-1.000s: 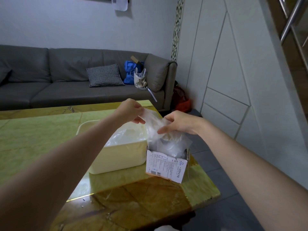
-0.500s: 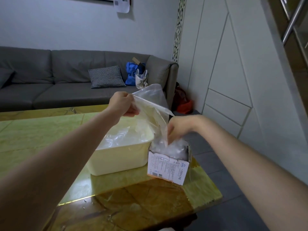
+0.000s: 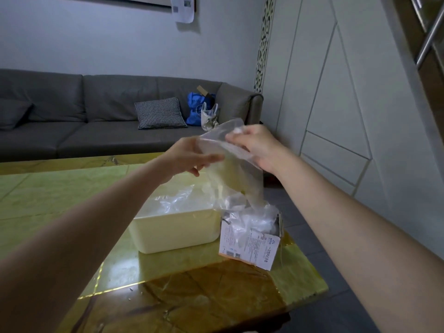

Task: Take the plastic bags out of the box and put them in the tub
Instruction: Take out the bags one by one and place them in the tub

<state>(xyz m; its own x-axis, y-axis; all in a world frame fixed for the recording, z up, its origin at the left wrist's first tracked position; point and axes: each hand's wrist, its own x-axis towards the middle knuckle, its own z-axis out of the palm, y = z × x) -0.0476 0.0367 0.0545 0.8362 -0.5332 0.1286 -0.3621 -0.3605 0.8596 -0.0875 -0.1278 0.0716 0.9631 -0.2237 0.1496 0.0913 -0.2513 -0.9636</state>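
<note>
Both hands were raised above the far right corner of the glossy green-and-amber marbled table [image 3: 72,200], sharing one thin, clear plastic bag [image 3: 236,174]. The left hand [image 3: 189,157] met the bag's upper left edge with its fingers fairly straight, though whether thumb and fingers actually pinched the film could not be made out through the plastic. The right hand [image 3: 258,146] held the bag's upper right edge, its fingers curled around the film and pinching it. From that held top edge the bag hung down and slightly rightward, its long axis close to vertical, and its crumpled lower end reached the mouth of the small white printed cardboard box [image 3: 249,246], where more clear bags [image 3: 254,219] were still packed. Whether the tail had fully left the box could not be told. The pale cream rectangular plastic tub [image 3: 175,234] stood just beside the box, on its left, and already held clear bags [image 3: 177,200]. The relation that mattered, then, was that the tub's opening lay below and to the left of the held edge, almost directly under the left hand, while the bag's tail trailed on the box side. By that reading, the left hand was the nearer one for guiding the bag leftward and down into the tub.
</note>
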